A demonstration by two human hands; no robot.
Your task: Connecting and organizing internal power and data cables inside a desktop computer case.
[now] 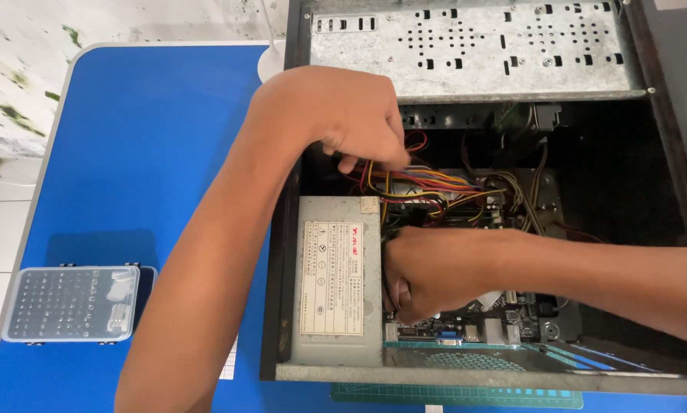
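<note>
1. while both hands were inside the open computer case (282, 229), the left hand (351, 115) was curled at the upper left of the opening, its fingertips pinched on a bundle of coloured wires (427, 180) (red, yellow, orange and black) that fanned out to the right over the boards.
2. the right hand (427, 271) was bent low just beside the grey power supply (336, 279), its fingers tucked down into the gap between that box and the motherboard (504, 321); what they pressed on was hidden, so whether they gripped anything could not be told.
3. the wires looked light, soft and springy, and would probably bend freely but resist a hard pull; the safest hold seemed to be at a plug body or gathered close to the bundle, not on a single strand, since thin insulation and crimped ends could tear.
4. the power supply looked heavy, rigid and smooth-sided, with sharp sheet-metal edges likely around it; it sat at the lower left of the case, touching the case wall, and would want a grip across its flat sides.
5. the motherboard looked stiff but fragile, best touched only at its edges.
6. on the blue table (152, 138), left of the case and well apart from both hands, lay a clear plastic box of screwdriver bits (72, 302).
</note>
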